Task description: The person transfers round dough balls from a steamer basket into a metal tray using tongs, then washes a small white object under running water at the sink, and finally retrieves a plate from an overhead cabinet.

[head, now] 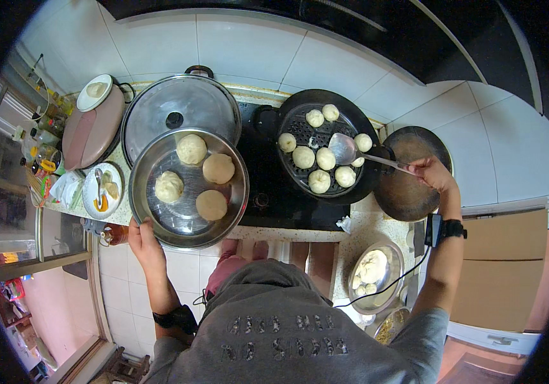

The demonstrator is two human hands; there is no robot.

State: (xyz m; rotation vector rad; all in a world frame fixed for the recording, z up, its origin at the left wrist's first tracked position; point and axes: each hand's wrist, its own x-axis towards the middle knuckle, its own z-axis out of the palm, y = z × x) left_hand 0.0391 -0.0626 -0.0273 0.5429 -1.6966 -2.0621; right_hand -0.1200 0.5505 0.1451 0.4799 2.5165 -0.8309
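Observation:
My left hand (146, 242) grips the near rim of a round stainless steel basin (193, 234). Inside lie two pale pleated buns (191, 149) and two smooth, browner rounds (218, 168). Held out to the right, my right hand (431, 174) is closed around the handle of a metal spatula (343, 149). Its blade is over a black pan (368, 126), right beside a bun (325, 158); whether it touches the bun I cannot tell. Several pale buns (303, 157) sit on the dark perforated rack (301, 128) in the pan.
Behind the basin stands a large steel lid (183, 103) on the black cooktop (274, 211). A wok (411, 192) is at the right. Dough fills part of a steel bowl (392, 300) on the near-right counter. A plate with a spoon (90, 204) and bottles (46, 158) line the left.

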